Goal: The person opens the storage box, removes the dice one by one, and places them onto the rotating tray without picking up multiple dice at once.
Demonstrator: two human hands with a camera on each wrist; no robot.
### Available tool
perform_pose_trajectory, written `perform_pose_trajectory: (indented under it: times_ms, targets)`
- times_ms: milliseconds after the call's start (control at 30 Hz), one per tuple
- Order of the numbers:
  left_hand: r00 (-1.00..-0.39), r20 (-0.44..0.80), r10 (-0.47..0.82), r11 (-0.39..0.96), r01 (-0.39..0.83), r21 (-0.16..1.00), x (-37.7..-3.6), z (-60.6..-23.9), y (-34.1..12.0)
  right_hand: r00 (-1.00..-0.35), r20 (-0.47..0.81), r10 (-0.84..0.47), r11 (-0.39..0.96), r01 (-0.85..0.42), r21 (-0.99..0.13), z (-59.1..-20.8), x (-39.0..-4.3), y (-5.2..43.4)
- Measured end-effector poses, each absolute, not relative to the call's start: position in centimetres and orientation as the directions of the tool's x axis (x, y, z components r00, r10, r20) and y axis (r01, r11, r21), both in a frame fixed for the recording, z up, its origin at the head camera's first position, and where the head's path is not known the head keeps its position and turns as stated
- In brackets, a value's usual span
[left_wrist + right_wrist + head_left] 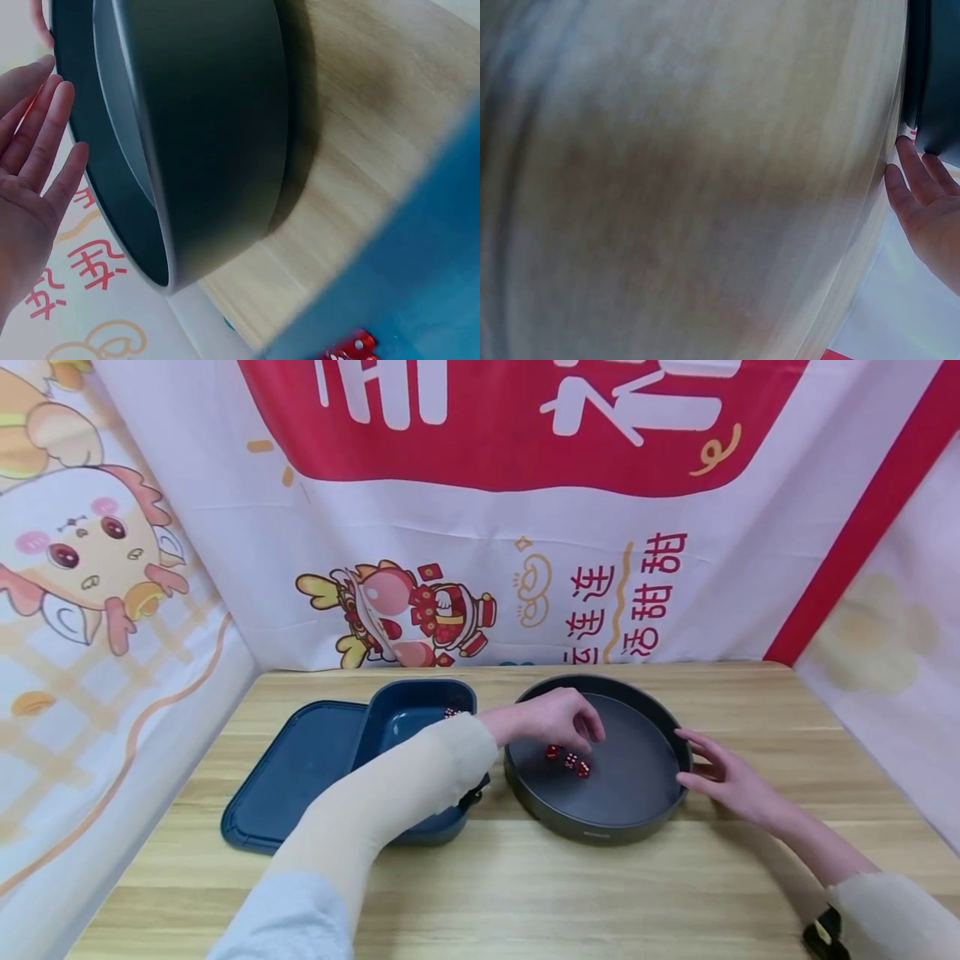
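Note:
Over the left part of a round dark pan [622,768], my left hand [562,718] hangs with its fingers loosely bent. Several red dice [572,761] with white dots lie in the pan just below it. In the left wrist view, the left hand's fingers [56,131] stretch out near the pan's rim [139,97]. A bit of red shows between thumb and fingers; I cannot tell what it is. My right hand [720,777] rests spread fingertips against the pan's right side. Its fingers [922,176] look extended in the right wrist view.
Left of the pan stands a dark blue box [420,693], partly hidden by the left sleeve, with more red dice [452,712] inside. A flat blue lid [300,768] lies beside it on the wooden table [570,893]. Printed curtains [465,518] hang behind and at the sides.

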State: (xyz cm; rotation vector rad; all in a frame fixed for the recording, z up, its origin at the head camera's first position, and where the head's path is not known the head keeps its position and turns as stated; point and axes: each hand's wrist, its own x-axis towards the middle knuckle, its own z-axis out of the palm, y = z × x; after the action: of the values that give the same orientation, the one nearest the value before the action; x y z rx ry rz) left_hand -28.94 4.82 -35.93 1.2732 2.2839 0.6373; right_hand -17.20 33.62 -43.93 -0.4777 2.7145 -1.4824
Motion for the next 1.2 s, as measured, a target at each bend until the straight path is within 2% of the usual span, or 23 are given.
perform_pose_trajectory:
  times_ms: [367, 700, 967, 1200]
  targets:
    - [-0.506, -0.142, 0.851, 0.464, 0.598, 0.654, -28.3, -34.0, 0.9, -0.956, 0.127, -0.266, 0.517, -0.252, -0.818, -43.7, -17.1, 33.6]
    - [-0.572, -0.08, 0.816, 0.459, 0.558, 0.691, -27.8, -33.3, -4.0, -0.958, 0.1, -0.27, 0.526, -0.234, -0.818, -43.7, -17.1, 33.7]
    - [-0.65, 0.007, 0.759, 0.459, 0.543, 0.703, -28.3, -34.1, -9.1, -0.96, 0.098, -0.264, 0.535, -0.23, -0.813, -44.0, -17.3, 33.7]
    - [-0.744, -0.021, 0.668, 0.541, 0.466, 0.7, -28.9, -34.3, -12.4, -0.959, 0.104, -0.263, 0.531, -0.233, -0.815, -44.0, -17.3, 33.6]
